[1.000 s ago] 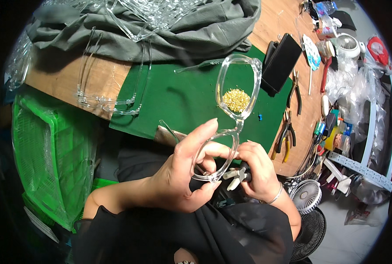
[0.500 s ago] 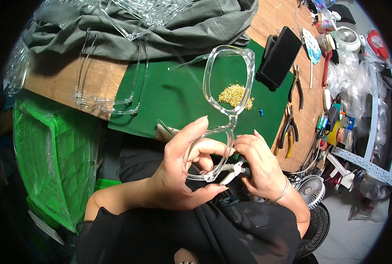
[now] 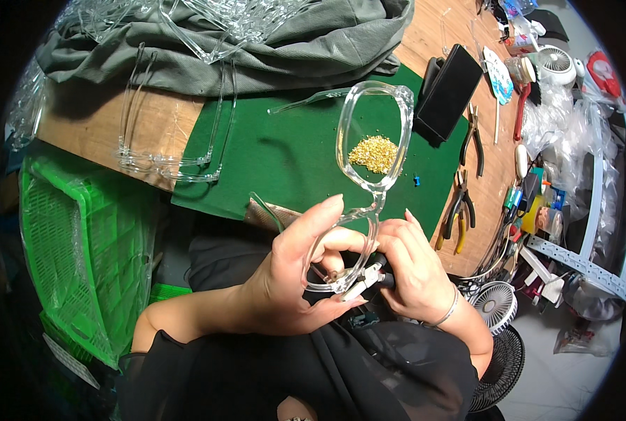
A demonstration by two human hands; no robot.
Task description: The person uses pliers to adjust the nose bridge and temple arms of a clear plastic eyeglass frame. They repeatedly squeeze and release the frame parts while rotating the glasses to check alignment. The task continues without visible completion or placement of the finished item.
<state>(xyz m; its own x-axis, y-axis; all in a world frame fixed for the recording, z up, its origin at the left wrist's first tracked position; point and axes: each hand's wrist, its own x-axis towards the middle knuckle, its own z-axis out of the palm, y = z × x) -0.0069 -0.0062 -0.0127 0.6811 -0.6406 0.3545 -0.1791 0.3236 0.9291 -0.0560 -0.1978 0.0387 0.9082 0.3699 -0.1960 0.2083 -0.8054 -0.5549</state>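
Note:
My left hand (image 3: 295, 274) is closed around one rim of a clear plastic eyeglass frame (image 3: 376, 184), its thumb and fingers curled about the lens opening. The frame's other rim stands up over the green mat, with a temple arm stretching to the left. In my right hand (image 3: 418, 270) is a pair of pliers (image 3: 369, 277) with dark grips. Their pale metal jaws are at the frame's lower corner, beside my left fingertips. Whether the jaws grip anything there is too small to tell. A heap of tiny gold-coloured pieces (image 3: 375, 154) lies on the mat, seen partly through the upper rim.
Clear eyeglass frames (image 3: 169, 165) rest on the wooden table at left; more lie piled on grey cloth (image 3: 313, 42). A black case (image 3: 448, 95), two pliers (image 3: 473, 144) and a blue pin (image 3: 416, 181) are at right. A green crate (image 3: 81, 252) stands at lower left.
The eyeglass frame has shifted slightly right and down with my left hand. The pliers' jaws have come closer to the frame's corner, and my right hand has barely moved.

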